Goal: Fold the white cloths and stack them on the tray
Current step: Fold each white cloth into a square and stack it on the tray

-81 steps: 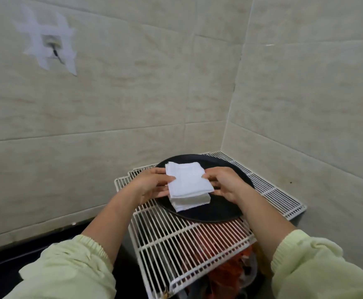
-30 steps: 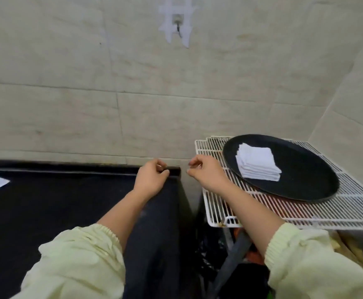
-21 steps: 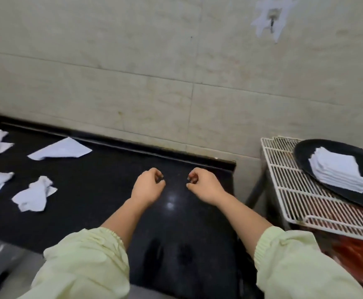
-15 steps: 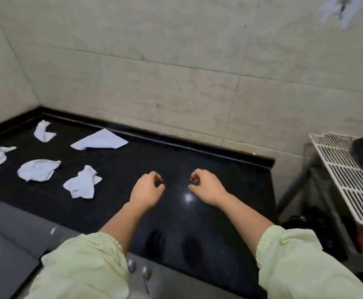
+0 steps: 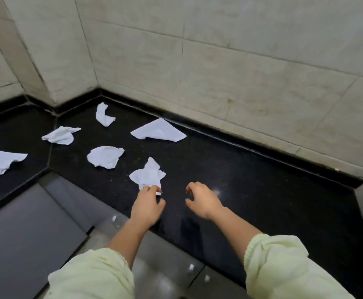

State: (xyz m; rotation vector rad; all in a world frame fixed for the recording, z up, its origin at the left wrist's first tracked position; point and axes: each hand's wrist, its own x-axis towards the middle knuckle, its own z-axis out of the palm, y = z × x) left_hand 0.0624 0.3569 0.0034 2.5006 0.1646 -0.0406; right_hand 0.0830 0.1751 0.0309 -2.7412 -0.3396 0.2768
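White cloth (image 5: pixel 148 175), nearest: crumpled, on black counter (image 5: pixel 262 190) near front edge. Left hand (image 5: pixel 147 203): thumb and fingertips pinch lower corner. Right hand (image 5: pixel 202 199): fingers loosely curled, empty, just beside. Risk: one-corner lift lets cloth slip, or drags it off edge. Tray out of view.

Six white cloths (image 5: pixel 105 156) lie scattered on the black counter (image 5: pixel 251 190) (mostly crumpled, with one flat triangular cloth (image 5: pixel 158 131)).
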